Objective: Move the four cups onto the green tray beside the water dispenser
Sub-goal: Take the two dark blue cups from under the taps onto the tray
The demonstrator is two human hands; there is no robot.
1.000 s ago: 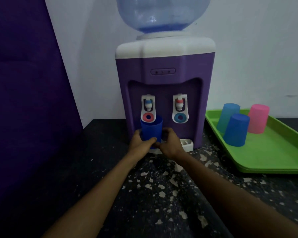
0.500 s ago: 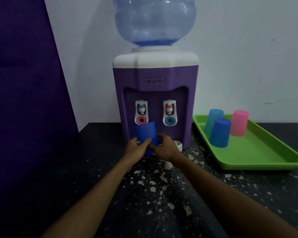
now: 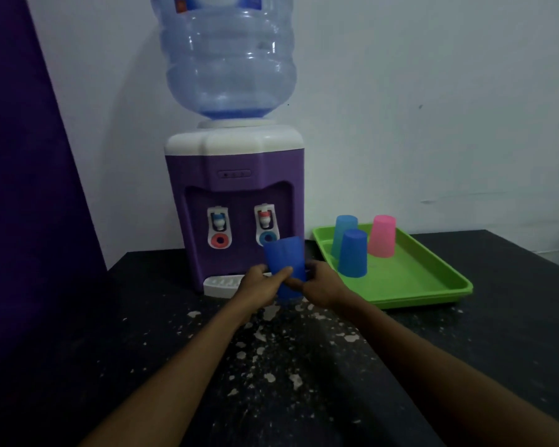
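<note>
Head view: both bare arms reach up from the bottom edge and meet at mid-frame, low centre.
Left hand [image 3: 261, 283]: fingers curled round the lower left side of the dark blue cup [image 3: 285, 260] — gripping it.
Right hand [image 3: 320, 284]: wrapped on the same cup's lower right side, fingers touching the left hand's in front of it.
Held cup: mouth up, tilted a little, raised off the counter [image 3: 304, 366]; it sits in front of the dispenser's lower right corner, partly covering the blue button under the right tap.
Dispenser [image 3: 234, 201]: purple body, white top, centre of frame, with a large clear bottle [image 3: 228, 56] upended on it; white drip tray [image 3: 220, 282] at its foot, just left of the hands.
Tray [image 3: 433, 279]: green, right of centre, just beside the dispenser on the counter.
Cups on tray: three, all upside down at its far left end — light blue cup [image 3: 342, 227] at the back, blue cup [image 3: 353, 253] in front of it and overlapping it, pink cup [image 3: 382, 235] to the right.
Counter: black with pale flecks, filling the lower frame.
Left edge: dark purple panel [image 3: 23, 188].
</note>
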